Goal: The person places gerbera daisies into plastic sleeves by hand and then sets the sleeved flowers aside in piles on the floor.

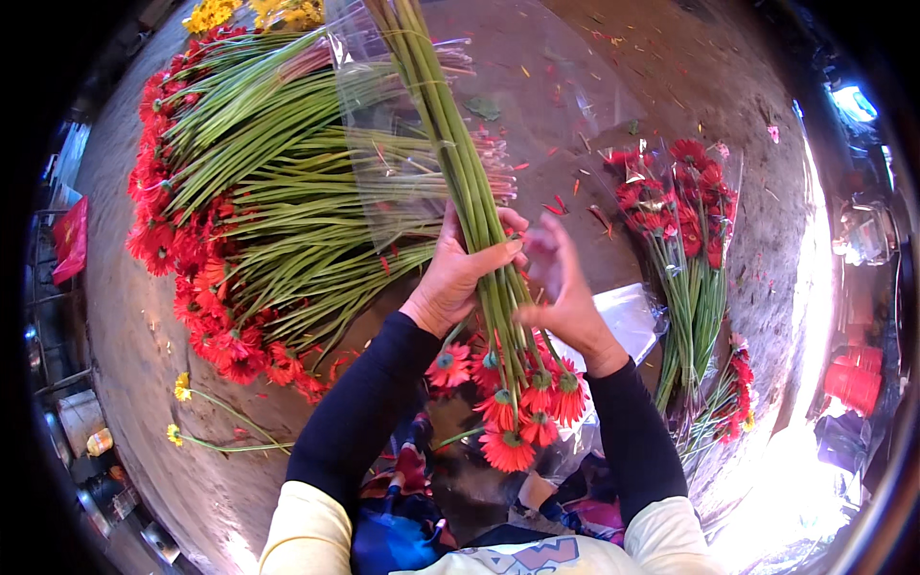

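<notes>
My left hand (460, 259) is closed round the green stems of a bunch of red gerberas (468, 192). The bunch hangs heads down, blooms towards me, while its stem ends point away past the top edge. Close by on the right, my right hand (563, 287) has its fingers apart and slightly blurred. Its thumb reaches the stems near the blooms; whether it touches them I cannot tell. Beyond my left hand lies a big heap of red gerberas (326, 192), stems to the right. A clear plastic sheet (369, 163) partly covers those stems.
Plastic-wrapped red gerberas (685, 230) lie on the right, with a smaller red bunch (736, 388) nearer. Clear plastic sleeves (628, 321) are beside my right wrist. Yellow flowers (211, 14) are at the far left, and loose yellow stems (235, 446) lie near left. Red buckets (853, 379) stand far right.
</notes>
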`<action>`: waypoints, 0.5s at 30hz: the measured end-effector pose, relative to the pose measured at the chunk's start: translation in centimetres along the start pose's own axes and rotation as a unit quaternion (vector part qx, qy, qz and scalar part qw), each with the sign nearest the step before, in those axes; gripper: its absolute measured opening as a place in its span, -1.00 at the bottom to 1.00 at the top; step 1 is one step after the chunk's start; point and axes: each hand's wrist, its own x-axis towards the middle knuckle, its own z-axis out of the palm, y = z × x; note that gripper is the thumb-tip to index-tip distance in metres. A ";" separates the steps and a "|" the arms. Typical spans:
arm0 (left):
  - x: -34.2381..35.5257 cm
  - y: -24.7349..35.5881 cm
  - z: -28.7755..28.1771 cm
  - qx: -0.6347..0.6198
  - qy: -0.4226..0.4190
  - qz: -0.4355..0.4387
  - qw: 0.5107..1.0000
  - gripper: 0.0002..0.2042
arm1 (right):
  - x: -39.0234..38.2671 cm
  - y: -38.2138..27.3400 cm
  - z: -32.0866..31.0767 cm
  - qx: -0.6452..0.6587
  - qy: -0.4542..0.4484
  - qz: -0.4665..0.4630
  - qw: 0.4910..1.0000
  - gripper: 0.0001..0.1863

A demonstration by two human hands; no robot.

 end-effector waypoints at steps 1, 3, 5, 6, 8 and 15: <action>0.1 0.0 0.1 -0.012 0.001 0.001 1.000 -0.48 | -0.4 0.6 0.2 0.067 -0.077 0.046 0.994 0.01; 0.0 -0.1 0.2 -0.019 0.004 -0.015 1.000 -0.54 | -1.3 0.9 0.3 0.097 -0.228 0.158 0.956 -0.12; -0.4 -0.6 0.2 -0.010 0.006 -0.048 0.999 -0.58 | -1.9 1.9 1.4 0.137 -0.193 0.209 0.949 -0.27; -0.6 -0.9 -0.3 0.021 0.014 -0.045 0.999 -0.59 | -2.1 2.4 2.0 0.159 -0.180 0.233 0.942 -0.35; -0.8 -1.2 -1.2 -0.002 0.061 -0.024 0.998 -0.55 | -2.7 2.9 2.7 0.142 -0.113 0.241 0.953 -0.45; -2.6 -2.1 -7.0 0.740 0.244 0.339 0.527 -0.34 | -4.3 5.3 1.0 0.077 -0.020 0.246 0.966 -0.51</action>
